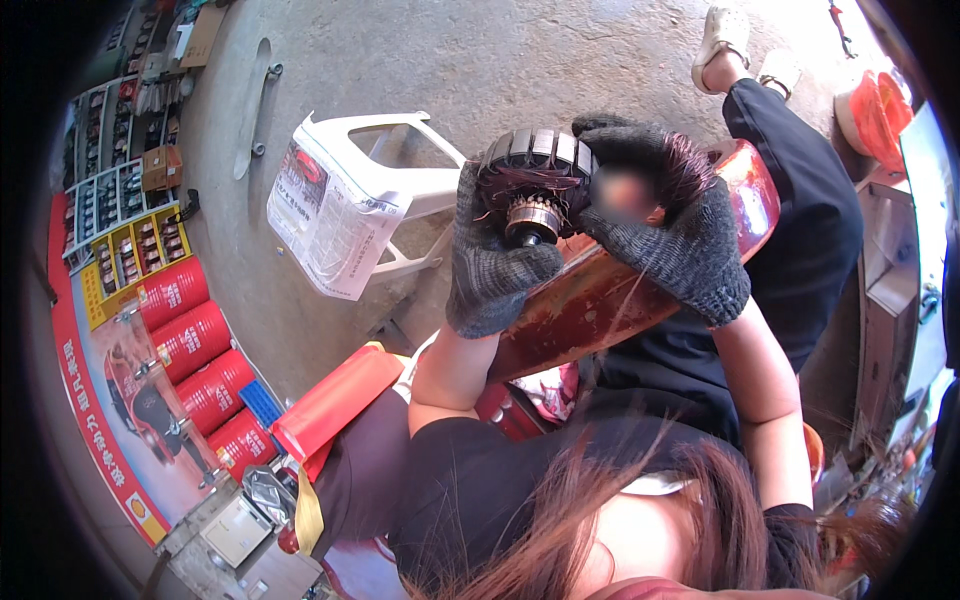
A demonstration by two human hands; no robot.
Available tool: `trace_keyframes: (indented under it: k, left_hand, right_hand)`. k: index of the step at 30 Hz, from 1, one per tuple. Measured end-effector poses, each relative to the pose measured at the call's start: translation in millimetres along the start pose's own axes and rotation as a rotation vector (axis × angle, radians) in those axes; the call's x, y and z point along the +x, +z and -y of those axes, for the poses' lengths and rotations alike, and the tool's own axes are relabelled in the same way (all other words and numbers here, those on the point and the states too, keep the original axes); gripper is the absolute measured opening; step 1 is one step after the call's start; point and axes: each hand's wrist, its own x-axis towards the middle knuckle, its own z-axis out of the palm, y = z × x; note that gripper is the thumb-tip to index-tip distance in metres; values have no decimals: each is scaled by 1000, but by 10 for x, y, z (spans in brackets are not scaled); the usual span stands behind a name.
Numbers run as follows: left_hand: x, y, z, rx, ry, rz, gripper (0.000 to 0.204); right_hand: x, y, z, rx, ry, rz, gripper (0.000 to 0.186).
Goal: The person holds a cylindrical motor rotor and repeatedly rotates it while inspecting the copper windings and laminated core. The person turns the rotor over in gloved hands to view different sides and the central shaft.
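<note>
A motor armature [537, 180] with a ring of dark metal segments, copper windings and a small toothed commutator is in my left hand [490, 265], which wears a grey knit glove and closes around its lower left side. My right hand [690, 245], gloved the same way, is curled at the armature's right. A bundle of thin reddish-brown copper wire [688, 172] lies in its grip, between thumb and fingers. The space between the two hands is partly blurred. Under both hands, across my lap, lies a worn, glossy red-orange curved piece [600, 315] with scuffed paint.
A white plastic stool [425, 183] with newspaper [335, 220] on it stands ahead left. Beyond it lies a skateboard [258, 110]. Shelves of small parts [105, 190] and several red drums [190, 335] line the left. An orange-red bucket [875, 120] stands far right.
</note>
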Motion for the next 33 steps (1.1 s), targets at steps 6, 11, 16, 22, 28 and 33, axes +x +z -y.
trace_keyframes:
  k: [6, 11, 16, 22, 28, 33]
  left_hand:
    - [-18, 11, -19, 21, -23, -13, 98]
    - [-6, 72, -66, 3, -1, 29, 95]
    - [-1, 72, -64, -100, -80, 52, 89]
    - [25, 58, -54, -188, -151, 92, 85]
    - [39, 49, -73, -116, -183, 26, 87]
    - [51, 91, -102, -158, -164, -23, 78]
  right_hand:
    - [15, -19, -2, -126, -39, 46, 45]
    - [28, -14, -6, -141, -69, 49, 47]
    - [30, -32, -8, -160, -70, 79, 52]
    - [27, -32, 61, -236, -103, 117, 57]
    - [22, 26, -10, -164, -63, 55, 53]
    - [38, 38, -52, -122, -81, -17, 32]
